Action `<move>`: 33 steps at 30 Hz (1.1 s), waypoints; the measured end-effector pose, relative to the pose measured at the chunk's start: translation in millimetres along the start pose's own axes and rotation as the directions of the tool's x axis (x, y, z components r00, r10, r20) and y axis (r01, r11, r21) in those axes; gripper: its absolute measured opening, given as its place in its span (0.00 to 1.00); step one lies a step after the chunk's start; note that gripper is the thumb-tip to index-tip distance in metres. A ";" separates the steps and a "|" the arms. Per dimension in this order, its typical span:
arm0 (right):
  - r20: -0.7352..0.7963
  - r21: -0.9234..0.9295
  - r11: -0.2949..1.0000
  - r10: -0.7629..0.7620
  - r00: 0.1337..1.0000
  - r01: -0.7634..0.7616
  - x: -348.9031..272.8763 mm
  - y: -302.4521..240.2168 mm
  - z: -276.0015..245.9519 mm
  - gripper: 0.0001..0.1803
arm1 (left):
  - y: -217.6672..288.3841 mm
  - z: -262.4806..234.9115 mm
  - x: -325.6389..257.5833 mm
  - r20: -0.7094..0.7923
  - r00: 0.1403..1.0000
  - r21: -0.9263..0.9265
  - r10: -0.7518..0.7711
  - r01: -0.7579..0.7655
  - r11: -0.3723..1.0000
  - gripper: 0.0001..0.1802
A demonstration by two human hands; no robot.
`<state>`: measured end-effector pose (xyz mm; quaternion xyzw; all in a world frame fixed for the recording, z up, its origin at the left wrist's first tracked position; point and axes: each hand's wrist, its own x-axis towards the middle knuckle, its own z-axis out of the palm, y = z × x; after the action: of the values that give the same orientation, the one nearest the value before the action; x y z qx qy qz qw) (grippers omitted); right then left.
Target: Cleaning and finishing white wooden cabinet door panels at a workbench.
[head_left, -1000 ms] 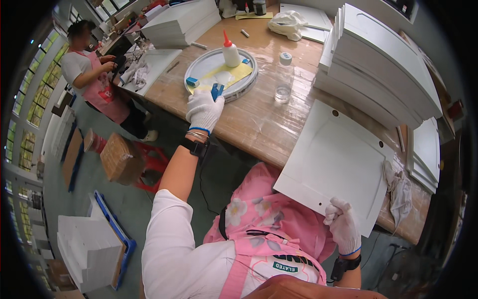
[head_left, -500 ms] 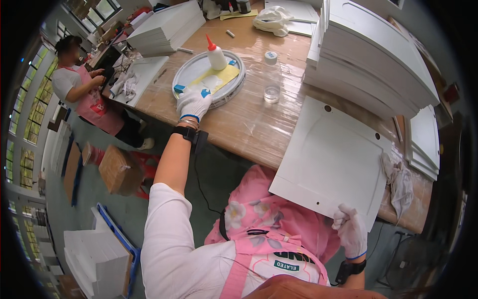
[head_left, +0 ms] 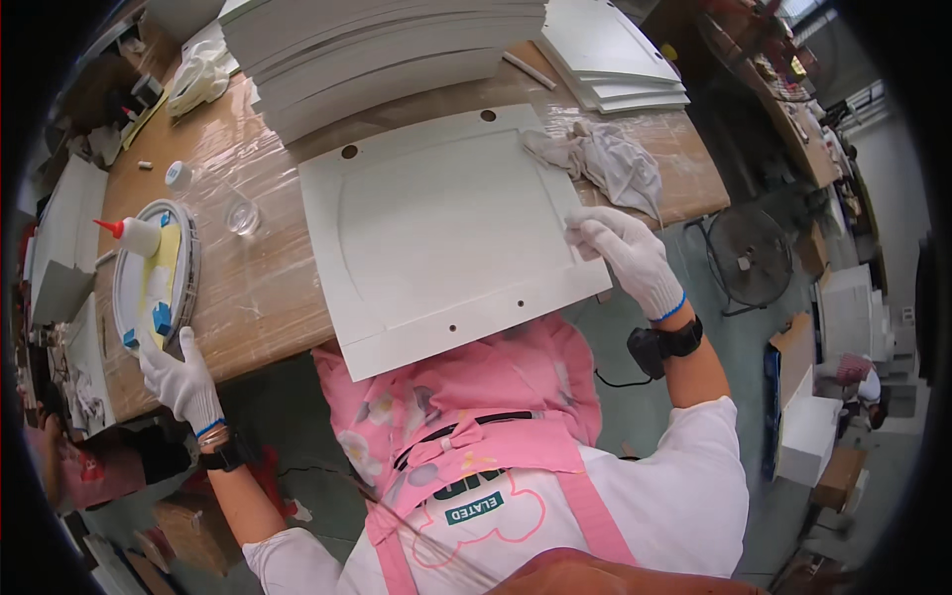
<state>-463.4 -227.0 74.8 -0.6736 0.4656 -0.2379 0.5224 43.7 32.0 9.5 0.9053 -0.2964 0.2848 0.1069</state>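
The right hand (head_left: pixel 623 256), in a white knit glove, rests on the right edge of a white panel (head_left: pixel 446 233), fingers curled over that edge and pinching it. The panel lies flat on a wooden worktable (head_left: pixel 260 297) covered in clear film, its near corner overhanging the table edge toward the person at 6 o'clock. Small round holes show near the panel's far and near edges.

The left hand (head_left: pixel 180 380), likewise gloved, sits at the table's left end, at 9 o'clock from the panel and well apart from it. Its fingers are pressed together and lie against the near rim of a round tray (head_left: pixel 188 268); whether they grip anything cannot be told. In the tray lie a yellow sponge (head_left: pixel 164 273), a blue block (head_left: pixel 162 318) and a white glue bottle with a red tip (head_left: pixel 134 234).

A crumpled grey rag (head_left: pixel 607 164) lies at 12 o'clock from the right hand, just beside the panel's far right corner. A tall stack of white panels (head_left: pixel 382 50) stands at 12 o'clock from the flat panel. A small clear cup (head_left: pixel 241 213) stands between tray and panel.
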 end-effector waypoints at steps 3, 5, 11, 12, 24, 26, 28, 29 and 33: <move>-0.279 -0.360 0.880 -0.420 0.864 0.311 43.3 23.0 -42.0 0.19 | 36.9 -20.2 -37.6 0.058 0.997 -0.226 0.042 -0.028 0.974 0.37; -0.228 -0.735 0.634 -0.564 0.794 0.239 75.4 26.4 -63.0 0.23 | 54.6 -28.5 -63.0 0.139 0.988 -0.498 0.073 0.006 0.867 0.33; 0.139 -0.909 0.291 -0.463 0.875 0.299 130.0 52.8 -69.5 0.26 | 97.0 -37.8 -119.4 0.639 0.758 -0.666 0.132 0.459 0.588 0.34; 0.196 -0.904 0.276 -0.410 0.890 0.327 136.1 60.6 -70.5 0.26 | 103.9 -44.7 -123.0 0.688 0.709 -0.648 0.156 0.505 0.570 0.34; -0.233 -0.278 0.942 -0.255 0.939 0.187 30.3 62.4 -49.2 0.15 | 160.6 -51.7 -133.4 0.677 0.675 -0.712 0.293 0.499 0.494 0.40; 0.050 -0.766 0.582 -0.369 0.928 0.273 19.9 62.6 -42.3 0.16 | 176.5 -72.0 -123.9 0.831 0.510 -0.552 0.223 0.702 0.450 0.41; 0.081 -0.790 0.534 -0.395 0.915 0.300 18.9 86.7 -32.5 0.13 | 173.7 -60.5 -130.1 0.805 0.547 -0.593 0.232 0.713 0.375 0.41; 0.117 -0.810 0.483 -0.425 0.898 0.334 18.9 94.8 -27.8 0.12 | 172.3 -57.9 -131.9 0.776 0.588 -0.631 0.230 0.717 0.295 0.41; 0.153 -0.830 0.411 -0.482 0.863 0.377 14.5 95.8 -29.1 0.11 | 177.4 -63.2 -128.6 0.803 0.558 -0.593 0.210 0.711 0.378 0.40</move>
<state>-516.6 -255.7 -6.3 -0.9207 0.3602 -0.1474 0.0292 -176.1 -26.0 -9.0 0.7597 -0.2461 -0.3687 0.4757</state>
